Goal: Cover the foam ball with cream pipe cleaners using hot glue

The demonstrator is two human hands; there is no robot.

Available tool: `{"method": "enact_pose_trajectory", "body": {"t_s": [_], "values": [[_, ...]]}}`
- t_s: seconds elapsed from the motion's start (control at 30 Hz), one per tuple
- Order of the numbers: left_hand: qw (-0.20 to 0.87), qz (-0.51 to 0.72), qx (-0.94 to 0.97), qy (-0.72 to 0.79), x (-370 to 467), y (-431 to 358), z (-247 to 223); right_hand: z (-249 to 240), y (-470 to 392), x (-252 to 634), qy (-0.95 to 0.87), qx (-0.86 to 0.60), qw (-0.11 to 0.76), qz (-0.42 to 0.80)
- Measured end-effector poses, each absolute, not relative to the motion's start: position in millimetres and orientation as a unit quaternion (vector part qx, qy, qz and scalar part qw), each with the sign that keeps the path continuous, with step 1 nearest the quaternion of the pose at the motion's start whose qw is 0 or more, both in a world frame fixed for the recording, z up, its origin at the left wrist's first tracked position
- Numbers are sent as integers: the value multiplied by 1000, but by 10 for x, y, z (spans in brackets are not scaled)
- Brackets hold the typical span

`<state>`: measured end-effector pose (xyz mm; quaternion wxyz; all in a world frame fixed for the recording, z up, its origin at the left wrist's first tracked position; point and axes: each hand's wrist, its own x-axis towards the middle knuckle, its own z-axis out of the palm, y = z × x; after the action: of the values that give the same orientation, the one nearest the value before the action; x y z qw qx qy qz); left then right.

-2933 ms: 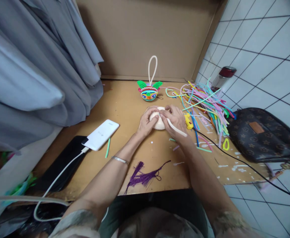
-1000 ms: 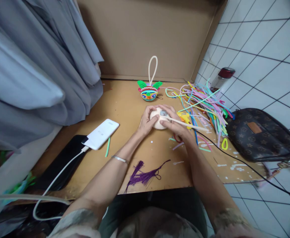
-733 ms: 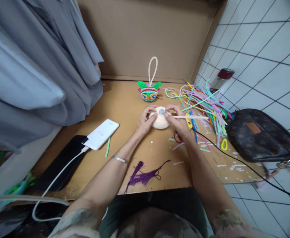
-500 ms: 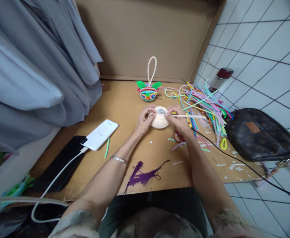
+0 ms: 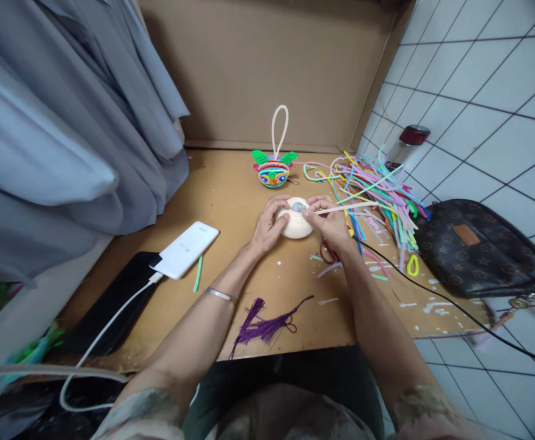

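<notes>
A cream-coloured round coiled piece [image 5: 297, 227] with a greyish opening on top is held between both hands above the wooden table. My left hand [image 5: 270, 225] grips its left side, thumb on the front and fingers behind. At its right side, my right hand [image 5: 326, 219] pinches a cream strip [image 5: 356, 207] against the coil, and the strip's free end sticks out to the right. Behind them stands a colourful animal-face ornament [image 5: 273, 173] with green ears and a tall white loop.
Colourful fuzzy stems [image 5: 382, 192] are heaped at right, near a black cable and a brown patterned bag [image 5: 482, 247]. Red-handled scissors [image 5: 328, 250] lie under my right wrist. Purple tassels [image 5: 265, 328] are at the front; a white power bank [image 5: 186, 249] is at left.
The strip's free end has swung slightly upward. My left thumb has shifted on the coiled piece, which is tilted a little differently.
</notes>
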<state>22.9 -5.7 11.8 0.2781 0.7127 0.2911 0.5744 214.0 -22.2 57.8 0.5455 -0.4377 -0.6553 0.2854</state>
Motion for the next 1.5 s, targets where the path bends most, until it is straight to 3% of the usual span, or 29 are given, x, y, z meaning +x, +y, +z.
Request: {"method": "enact_pose_trajectory", "body": {"t_s": [1.13, 1.5], "values": [[292, 582, 704, 283, 239, -121, 126, 589, -244, 2110, -648, -434, 553, 292], [253, 573, 724, 290, 238, -117, 134, 567, -227, 2125, -644, -432, 555, 301]]}}
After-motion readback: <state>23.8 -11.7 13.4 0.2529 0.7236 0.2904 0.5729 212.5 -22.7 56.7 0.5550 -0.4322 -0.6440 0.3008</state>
